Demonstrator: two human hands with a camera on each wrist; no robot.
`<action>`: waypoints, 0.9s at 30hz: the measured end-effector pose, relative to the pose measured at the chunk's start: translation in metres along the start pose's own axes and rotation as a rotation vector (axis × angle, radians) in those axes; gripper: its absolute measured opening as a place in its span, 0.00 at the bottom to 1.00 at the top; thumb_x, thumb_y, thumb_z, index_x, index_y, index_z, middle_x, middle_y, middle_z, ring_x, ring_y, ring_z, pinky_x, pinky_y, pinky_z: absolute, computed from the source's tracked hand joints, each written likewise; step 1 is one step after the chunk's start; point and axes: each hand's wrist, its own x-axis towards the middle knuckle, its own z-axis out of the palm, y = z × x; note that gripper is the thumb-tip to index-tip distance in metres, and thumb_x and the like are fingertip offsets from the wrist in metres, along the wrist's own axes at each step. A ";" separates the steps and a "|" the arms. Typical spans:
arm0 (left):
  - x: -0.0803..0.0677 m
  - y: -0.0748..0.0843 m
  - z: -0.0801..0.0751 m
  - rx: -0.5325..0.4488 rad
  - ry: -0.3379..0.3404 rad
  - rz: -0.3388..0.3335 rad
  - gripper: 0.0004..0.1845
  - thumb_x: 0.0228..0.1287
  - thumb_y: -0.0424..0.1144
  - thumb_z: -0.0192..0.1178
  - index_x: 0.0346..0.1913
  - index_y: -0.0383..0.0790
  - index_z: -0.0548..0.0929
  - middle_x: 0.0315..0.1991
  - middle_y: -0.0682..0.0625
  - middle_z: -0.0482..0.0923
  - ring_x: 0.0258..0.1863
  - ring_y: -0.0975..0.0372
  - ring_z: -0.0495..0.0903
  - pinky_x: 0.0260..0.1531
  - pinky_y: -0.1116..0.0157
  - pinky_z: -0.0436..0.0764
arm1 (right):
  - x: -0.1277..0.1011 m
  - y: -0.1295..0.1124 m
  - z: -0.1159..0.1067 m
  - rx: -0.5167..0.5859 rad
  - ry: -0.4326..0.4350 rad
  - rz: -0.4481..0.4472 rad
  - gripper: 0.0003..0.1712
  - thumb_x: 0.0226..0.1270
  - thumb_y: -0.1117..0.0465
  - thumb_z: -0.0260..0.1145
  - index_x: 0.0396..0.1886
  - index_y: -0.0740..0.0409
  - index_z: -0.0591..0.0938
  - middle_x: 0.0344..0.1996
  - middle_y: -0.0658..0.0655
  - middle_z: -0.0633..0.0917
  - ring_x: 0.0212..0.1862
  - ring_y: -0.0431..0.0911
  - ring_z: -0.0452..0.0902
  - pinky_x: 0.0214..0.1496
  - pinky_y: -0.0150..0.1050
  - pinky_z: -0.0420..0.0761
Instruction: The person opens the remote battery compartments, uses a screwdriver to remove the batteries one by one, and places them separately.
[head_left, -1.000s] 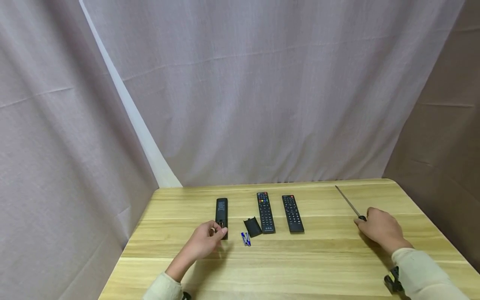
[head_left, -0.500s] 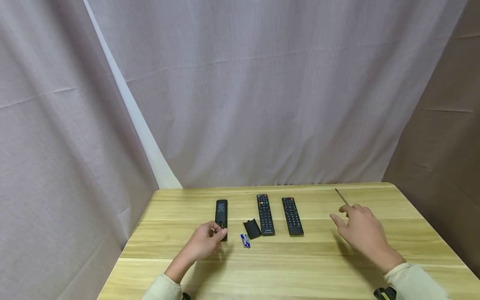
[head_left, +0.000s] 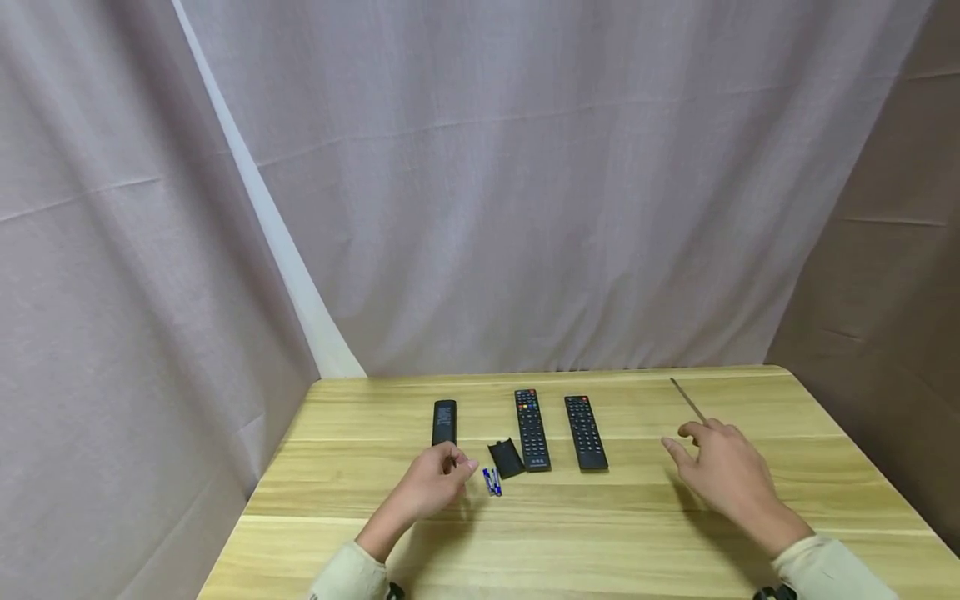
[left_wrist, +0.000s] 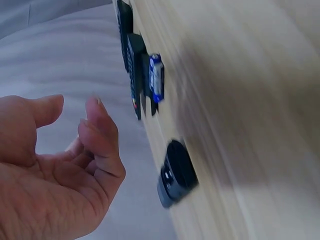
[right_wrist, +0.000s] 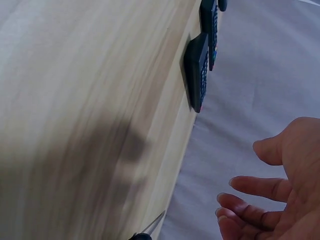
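My left hand (head_left: 431,483) hovers over the near end of a face-down black remote control (head_left: 444,421). In the left wrist view a gap shows between thumb and fingertips, with nothing in it, and the remote's open battery compartment (left_wrist: 168,175) faces up. Two blue-and-silver batteries (head_left: 492,482) lie just right of this hand, beside a detached black battery cover (head_left: 507,458). Over on the right, my right hand (head_left: 727,471) is held above the table, fingers apart and loosely bent, holding nothing. A screwdriver (head_left: 687,400) lies beyond it; the hand hides its handle in the head view.
Two more black remotes lie face up: one (head_left: 532,429) against the battery cover, the other (head_left: 586,433) farther right. All rests on a wooden table (head_left: 570,533). Grey curtains (head_left: 525,208) hang behind and at the sides.
My right hand has let go of the screwdriver, lifted and moved left. My left hand has come off the face-down remote and shifted slightly right.
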 end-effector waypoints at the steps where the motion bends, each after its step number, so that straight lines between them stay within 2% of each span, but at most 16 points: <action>1: 0.003 0.002 0.003 0.007 0.006 0.004 0.16 0.79 0.49 0.63 0.49 0.37 0.81 0.28 0.46 0.81 0.23 0.61 0.76 0.21 0.67 0.77 | -0.001 0.000 0.000 0.000 -0.006 0.001 0.26 0.75 0.47 0.69 0.53 0.67 0.87 0.41 0.68 0.87 0.41 0.63 0.82 0.35 0.62 0.84; 4: 0.015 0.009 0.009 0.056 0.029 0.011 0.22 0.77 0.52 0.64 0.55 0.35 0.80 0.31 0.47 0.81 0.26 0.61 0.77 0.24 0.65 0.78 | -0.002 0.001 -0.001 0.001 -0.017 0.004 0.26 0.75 0.47 0.69 0.53 0.66 0.87 0.40 0.66 0.87 0.39 0.60 0.82 0.33 0.58 0.84; 9: 0.043 0.023 0.020 0.172 0.035 -0.029 0.33 0.76 0.54 0.66 0.68 0.31 0.74 0.39 0.46 0.85 0.31 0.59 0.83 0.31 0.60 0.83 | -0.006 0.000 -0.001 0.009 0.004 -0.012 0.24 0.76 0.47 0.69 0.52 0.66 0.87 0.39 0.67 0.88 0.38 0.60 0.83 0.33 0.60 0.84; 12: 0.063 0.034 0.030 0.256 0.008 -0.054 0.35 0.76 0.53 0.67 0.72 0.30 0.72 0.47 0.42 0.87 0.39 0.55 0.87 0.39 0.55 0.88 | -0.008 0.000 -0.001 0.009 0.023 -0.020 0.24 0.75 0.48 0.70 0.51 0.66 0.87 0.37 0.65 0.88 0.37 0.59 0.84 0.34 0.60 0.84; 14: 0.076 0.041 0.036 0.326 -0.010 -0.062 0.37 0.75 0.52 0.67 0.73 0.29 0.71 0.55 0.37 0.86 0.50 0.50 0.88 0.49 0.51 0.90 | -0.008 -0.002 -0.001 0.013 0.029 -0.024 0.23 0.75 0.48 0.70 0.50 0.66 0.88 0.37 0.65 0.88 0.37 0.59 0.84 0.35 0.61 0.85; 18: 0.102 0.049 0.051 0.501 -0.034 -0.048 0.37 0.75 0.51 0.68 0.73 0.26 0.72 0.67 0.34 0.81 0.62 0.47 0.84 0.63 0.50 0.88 | -0.008 -0.006 0.001 0.023 0.025 -0.025 0.23 0.76 0.47 0.69 0.51 0.65 0.88 0.36 0.62 0.88 0.36 0.55 0.84 0.34 0.58 0.85; 21: 0.120 0.053 0.063 0.622 -0.044 -0.040 0.34 0.75 0.52 0.67 0.69 0.27 0.77 0.67 0.36 0.82 0.59 0.49 0.85 0.62 0.53 0.88 | -0.007 -0.009 0.000 0.025 0.025 -0.022 0.24 0.77 0.47 0.68 0.52 0.65 0.88 0.37 0.62 0.88 0.35 0.52 0.83 0.34 0.57 0.85; 24: 0.132 0.056 0.074 0.680 -0.039 -0.060 0.34 0.75 0.56 0.66 0.68 0.30 0.79 0.67 0.38 0.82 0.63 0.49 0.83 0.64 0.54 0.87 | -0.006 -0.010 0.000 0.025 0.031 -0.019 0.25 0.76 0.46 0.68 0.52 0.65 0.88 0.37 0.62 0.88 0.35 0.53 0.83 0.34 0.58 0.84; 27: 0.140 0.060 0.083 0.698 -0.023 -0.090 0.37 0.74 0.60 0.66 0.69 0.32 0.78 0.68 0.38 0.81 0.67 0.49 0.81 0.68 0.54 0.85 | -0.005 -0.012 0.000 0.023 0.037 -0.022 0.24 0.76 0.47 0.69 0.52 0.64 0.88 0.37 0.61 0.88 0.36 0.53 0.83 0.35 0.58 0.84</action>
